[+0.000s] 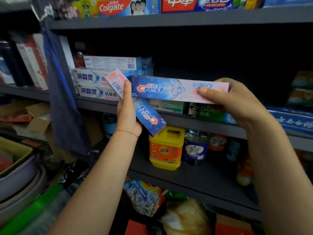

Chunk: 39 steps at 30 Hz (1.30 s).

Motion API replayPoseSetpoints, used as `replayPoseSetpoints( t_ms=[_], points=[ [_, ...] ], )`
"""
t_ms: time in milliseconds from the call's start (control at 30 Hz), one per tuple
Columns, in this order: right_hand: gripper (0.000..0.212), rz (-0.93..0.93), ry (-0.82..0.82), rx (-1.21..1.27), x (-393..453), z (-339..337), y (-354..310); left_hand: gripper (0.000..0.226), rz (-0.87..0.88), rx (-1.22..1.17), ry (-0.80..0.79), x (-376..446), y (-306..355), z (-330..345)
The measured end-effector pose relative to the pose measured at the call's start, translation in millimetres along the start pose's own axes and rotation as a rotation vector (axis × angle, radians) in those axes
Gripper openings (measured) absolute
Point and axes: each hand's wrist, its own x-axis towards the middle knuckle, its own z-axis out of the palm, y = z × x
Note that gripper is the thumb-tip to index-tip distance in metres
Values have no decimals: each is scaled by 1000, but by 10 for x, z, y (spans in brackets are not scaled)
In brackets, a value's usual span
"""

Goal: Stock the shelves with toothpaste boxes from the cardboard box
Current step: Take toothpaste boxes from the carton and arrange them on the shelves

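My right hand (237,100) grips the pink right end of a blue Crest toothpaste box (169,89) and holds it level in front of the middle shelf (211,128). My left hand (127,114) grips a second Crest box (149,118), tilted with its blue end down to the right and its pink end up behind the thumb. White toothpaste boxes (94,83) lie stacked on the left of that shelf. The cardboard box is out of view.
Green Darlie boxes (206,112) lie at the shelf's front under the level box. More toothpaste lines the top shelf (169,19). A yellow detergent jug (166,148) and bottles stand on the shelf below. A dark cloth (66,116) hangs at the left upright.
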Motion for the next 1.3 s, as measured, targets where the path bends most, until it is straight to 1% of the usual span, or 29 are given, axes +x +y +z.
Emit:
replayPoseSetpoints(
  t_ms=[67, 133, 167, 200, 267, 300, 367, 433, 533, 633, 733, 833, 867, 900, 933, 1000, 1033, 1067, 1100, 1200, 1233, 1300],
  points=[
    [52, -33, -14, -32, 53, -49, -55, 105, -2, 18, 22, 46, 2, 21],
    [50, -82, 0, 7, 118, -61, -108, 101, -21, 22, 57, 108, 3, 29],
    [49, -103, 27, 41, 165, -58, -118, 95, -40, 15, 72, 124, 5, 30],
    [46, -117, 66, 83, 217, -50, -120, 82, -57, 1, 95, 142, 1, 25],
    [38, -122, 165, 170, 348, -12, -103, 48, -87, -23, 129, 162, -13, 28],
    [37, -121, 215, 177, 416, 20, -95, 40, -113, -27, 115, 158, -21, 40],
    [41, -118, 265, 94, 559, 106, -62, 39, -159, -23, 77, 110, -20, 81],
    [44, -97, 247, 7, 680, 200, -17, 40, -184, -37, 39, 51, -22, 136],
    [45, -41, 210, 18, 843, 294, 81, 30, -212, -55, 5, -53, -39, 224],
    [42, 0, 188, 5, 969, 286, 124, 20, -240, -41, -18, -125, -61, 304],
    [41, 8, 180, 1, 1070, 265, 126, 20, -242, -18, -42, -174, -67, 376],
    [47, 29, 222, 56, 1154, 288, 106, 20, -247, -25, -52, -196, -78, 429],
    [49, 43, 218, 36, 1185, 304, 124, 20, -244, -27, -54, -192, -90, 435],
    [49, 64, 186, 10, 1221, 319, 165, 21, -241, -30, -58, -188, -101, 440],
    [45, 90, 117, -6, 1232, 334, 187, 21, -240, -33, -65, -185, -110, 443],
    [32, 162, -58, 4, 1243, 326, 225, 19, -237, -42, -85, -181, -119, 443],
    [27, 174, -109, 2, 1247, 296, 218, 18, -236, -45, -93, -181, -120, 441],
    [26, 164, -123, -33, 1260, 253, 206, 18, -236, -47, -101, -175, -126, 430],
    [29, 140, -126, -94, 1285, 211, 193, 18, -239, -51, -110, -171, -130, 422],
    [45, 136, -156, -291, 1297, 117, 129, 20, -250, -54, -122, -155, -148, 406],
    [46, 145, -163, -336, 1300, 103, 138, 20, -252, -53, -122, -158, -151, 409],
    [41, 158, -164, -365, 1275, 93, 169, 21, -249, -56, -120, -156, -162, 407]
  ],
)
